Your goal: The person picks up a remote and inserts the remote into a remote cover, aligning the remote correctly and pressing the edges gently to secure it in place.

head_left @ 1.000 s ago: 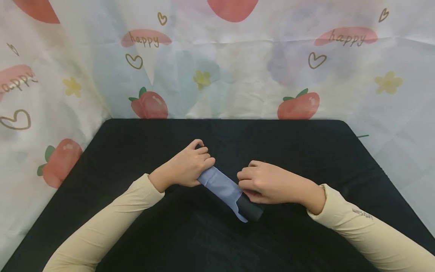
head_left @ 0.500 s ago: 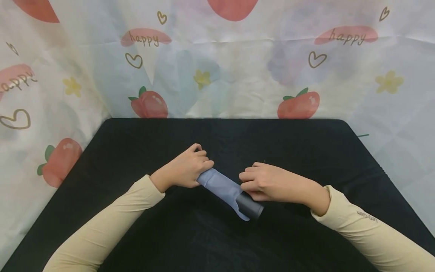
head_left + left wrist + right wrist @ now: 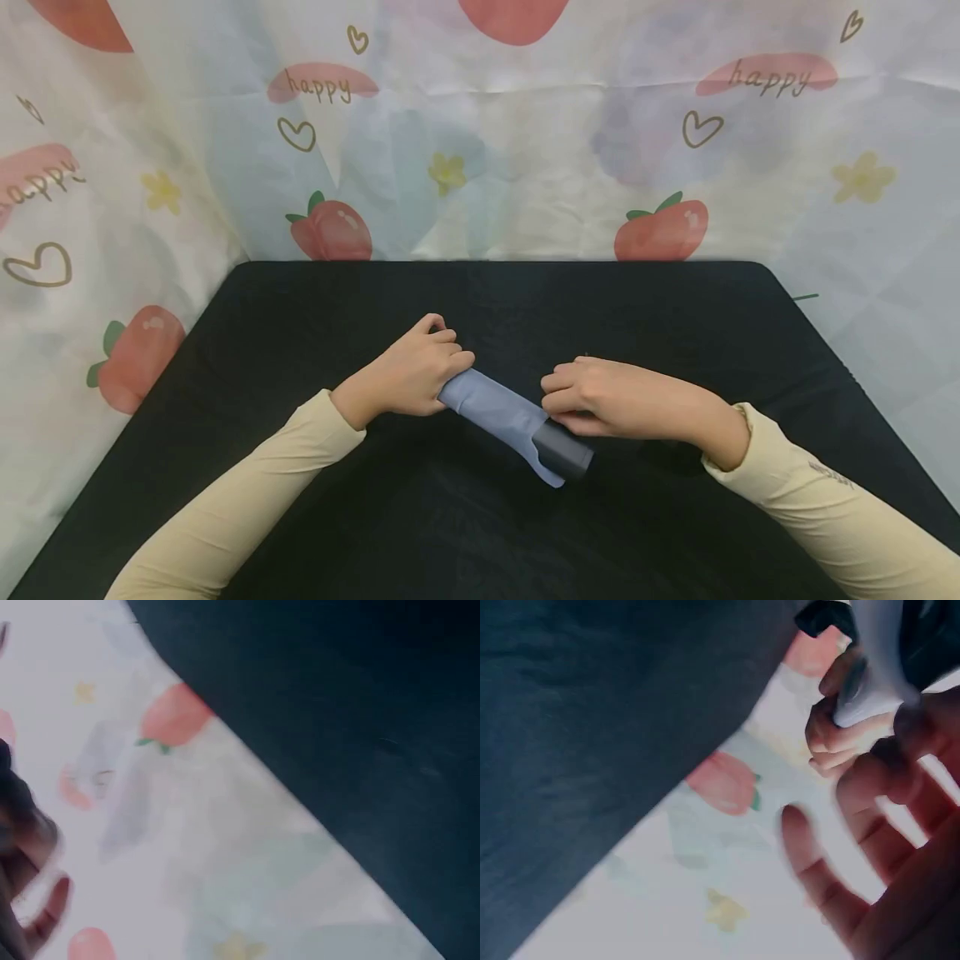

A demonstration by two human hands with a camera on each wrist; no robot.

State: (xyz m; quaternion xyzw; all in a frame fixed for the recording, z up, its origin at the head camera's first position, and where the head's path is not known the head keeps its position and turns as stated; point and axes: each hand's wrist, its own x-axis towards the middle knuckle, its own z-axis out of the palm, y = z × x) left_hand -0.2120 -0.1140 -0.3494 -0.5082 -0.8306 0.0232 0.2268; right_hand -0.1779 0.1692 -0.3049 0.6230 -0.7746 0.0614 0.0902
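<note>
A long blue-grey sleeve [image 3: 497, 410] slants down to the right in the head view. Out of its curved mouth pokes the end of a black cylinder [image 3: 564, 451]; the rest is hidden inside. My left hand [image 3: 411, 368] grips the sleeve's upper end, fingers curled round it. At the mouth, my right hand [image 3: 622, 397] pinches the upper edge with bent fingers. In the right wrist view the left hand [image 3: 832, 739] shows behind the pale sleeve [image 3: 881, 652], near the right-hand fingers [image 3: 885, 780]. Only blurred fingers [image 3: 34, 847] appear in the left wrist view.
A black-covered table [image 3: 360, 517] lies under both hands. Behind it and along the sides hangs a pale curtain [image 3: 525, 167] printed with fruit, hearts and flowers, close to the table's edge.
My right hand has shifted a little to the right, and the sleeve's mouth with the black end has gone the same way. My left hand keeps nearly the same place.
</note>
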